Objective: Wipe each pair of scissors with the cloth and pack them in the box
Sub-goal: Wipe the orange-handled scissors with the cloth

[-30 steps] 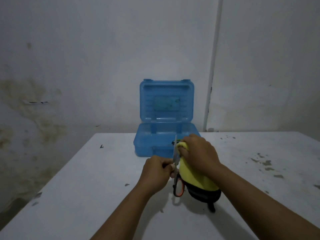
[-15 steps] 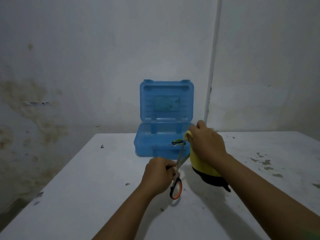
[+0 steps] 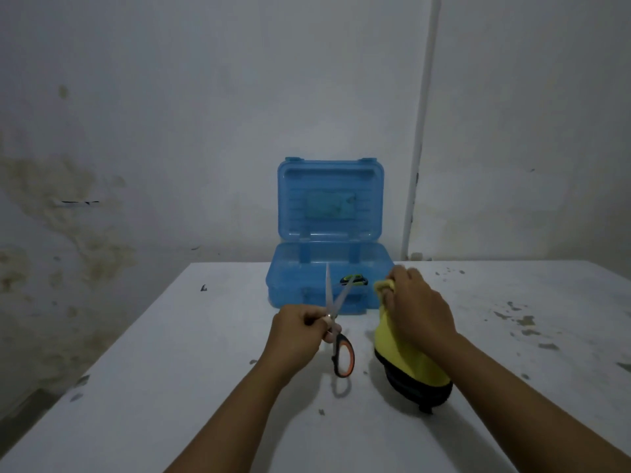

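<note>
The left hand (image 3: 300, 331) has its fingers curled tight around the pivot of a pair of steel scissors with black-and-orange plastic handles (image 3: 336, 331). One handle loop hangs below the fist toward the near edge of the white table (image 3: 177, 387); the two blades point up and away, spread in a narrow V, their tips over the front wall of the box. The scissors are lifted off the tabletop, with their shadow on the surface beneath the loop.

Just to the right, apart from the blades, the right hand (image 3: 418, 310) clutches a yellow cloth with a dark lower border (image 3: 409, 367); a bunched corner sticks out between thumb and fingers, and the rest drapes down under the wrist to the table.

Beyond both hands, at the middle of the table's far edge, stands a translucent blue plastic box (image 3: 327, 281) with its hinged lid upright against the wall. A green-and-black handle of another pair of scissors (image 3: 353, 278) shows inside it, near the right blade tip.

The tabletop stretches wide to the left of the left hand and to the right of the cloth, marked only by small dark flecks and chipped patches toward the right edge. The stained wall rises directly behind the far edge.
</note>
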